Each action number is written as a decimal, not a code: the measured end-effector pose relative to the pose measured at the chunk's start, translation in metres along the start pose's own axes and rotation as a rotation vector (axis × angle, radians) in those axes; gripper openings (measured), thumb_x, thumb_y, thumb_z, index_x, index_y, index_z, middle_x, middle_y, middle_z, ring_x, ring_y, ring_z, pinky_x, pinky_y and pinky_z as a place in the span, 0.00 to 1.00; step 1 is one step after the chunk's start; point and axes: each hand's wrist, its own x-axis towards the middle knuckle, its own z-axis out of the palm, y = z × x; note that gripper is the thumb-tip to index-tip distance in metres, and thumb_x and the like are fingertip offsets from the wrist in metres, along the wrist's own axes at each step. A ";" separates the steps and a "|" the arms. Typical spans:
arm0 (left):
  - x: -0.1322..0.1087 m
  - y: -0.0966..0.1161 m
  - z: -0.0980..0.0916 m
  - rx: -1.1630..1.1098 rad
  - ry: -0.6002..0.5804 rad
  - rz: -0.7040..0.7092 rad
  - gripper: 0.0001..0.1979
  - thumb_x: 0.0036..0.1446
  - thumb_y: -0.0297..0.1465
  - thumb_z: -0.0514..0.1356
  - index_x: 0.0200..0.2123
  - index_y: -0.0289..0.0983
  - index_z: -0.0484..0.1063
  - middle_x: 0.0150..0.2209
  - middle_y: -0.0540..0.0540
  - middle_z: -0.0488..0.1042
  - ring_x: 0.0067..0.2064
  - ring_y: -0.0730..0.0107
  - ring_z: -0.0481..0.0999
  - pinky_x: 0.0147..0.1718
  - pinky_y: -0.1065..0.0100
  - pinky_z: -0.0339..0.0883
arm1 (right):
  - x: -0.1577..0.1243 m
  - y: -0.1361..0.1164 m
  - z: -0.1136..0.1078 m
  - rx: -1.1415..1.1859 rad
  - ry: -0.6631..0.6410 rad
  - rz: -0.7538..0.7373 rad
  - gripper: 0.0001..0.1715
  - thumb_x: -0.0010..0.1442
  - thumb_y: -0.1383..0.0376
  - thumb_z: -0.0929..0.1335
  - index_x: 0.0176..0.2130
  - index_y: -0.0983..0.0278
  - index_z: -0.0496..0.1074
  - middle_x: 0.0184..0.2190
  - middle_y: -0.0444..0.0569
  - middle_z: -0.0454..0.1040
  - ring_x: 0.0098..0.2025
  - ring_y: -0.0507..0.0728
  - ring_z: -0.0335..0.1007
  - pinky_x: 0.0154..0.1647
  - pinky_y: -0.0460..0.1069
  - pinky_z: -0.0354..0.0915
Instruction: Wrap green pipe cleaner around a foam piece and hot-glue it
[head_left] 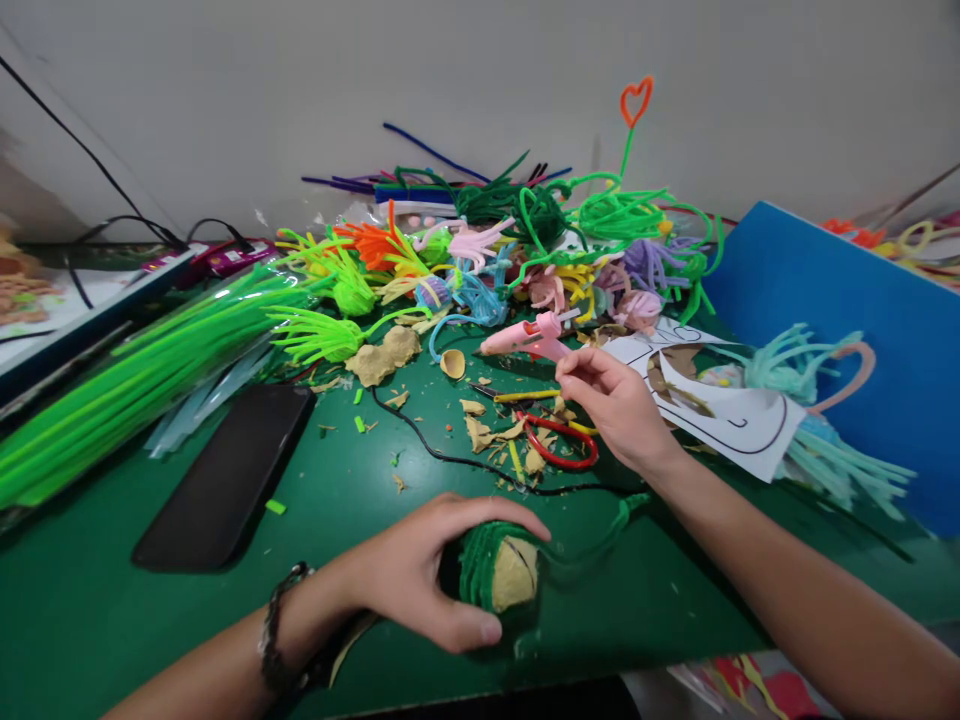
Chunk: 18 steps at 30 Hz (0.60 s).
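My left hand (427, 570) is curled around a tan ball (516, 575) wound partly with dark green pipe cleaner (478, 565). A loose green end of the pipe cleaner trails to the right over the table. Farther back, my right hand (615, 410) has its fingertips pinched at the handle of a pink glue gun (529, 335), whose nozzle points left. Below the gun lie red-handled scissors (561, 455) and torn tan scraps (484, 432). A small tan cup-like piece (452, 364) sits left of the nozzle.
A black phone (225, 480) and bagged green pipe cleaners (150, 390) lie at left. Several colourful pipe-cleaner pieces (480, 250) are heaped along the wall. A blue board (840, 360) leans at right beside a paper sheet (750, 435). A black cord (442, 455) crosses the green table (645, 620).
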 end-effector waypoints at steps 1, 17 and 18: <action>0.000 0.000 0.000 -0.005 0.001 0.000 0.26 0.42 0.37 0.61 0.47 0.37 0.66 0.40 0.46 0.74 0.40 0.64 0.72 0.40 0.69 0.64 | 0.000 0.000 0.000 -0.028 0.001 -0.011 0.05 0.46 0.66 0.67 0.27 0.63 0.66 0.26 0.42 0.66 0.29 0.48 0.62 0.29 0.44 0.60; 0.001 -0.004 0.005 -0.005 0.123 -0.155 0.28 0.43 0.37 0.62 0.48 0.38 0.59 0.46 0.44 0.68 0.47 0.60 0.67 0.46 0.63 0.62 | 0.017 0.011 -0.018 -0.637 0.103 -0.296 0.13 0.47 0.68 0.64 0.37 0.63 0.65 0.35 0.50 0.65 0.39 0.57 0.64 0.40 0.53 0.62; 0.001 -0.004 0.005 -0.011 0.132 -0.163 0.28 0.44 0.37 0.62 0.48 0.38 0.58 0.46 0.44 0.68 0.47 0.61 0.67 0.46 0.63 0.62 | 0.019 0.014 -0.018 -0.664 0.081 -0.298 0.15 0.47 0.68 0.64 0.38 0.63 0.65 0.37 0.52 0.65 0.41 0.58 0.63 0.42 0.54 0.61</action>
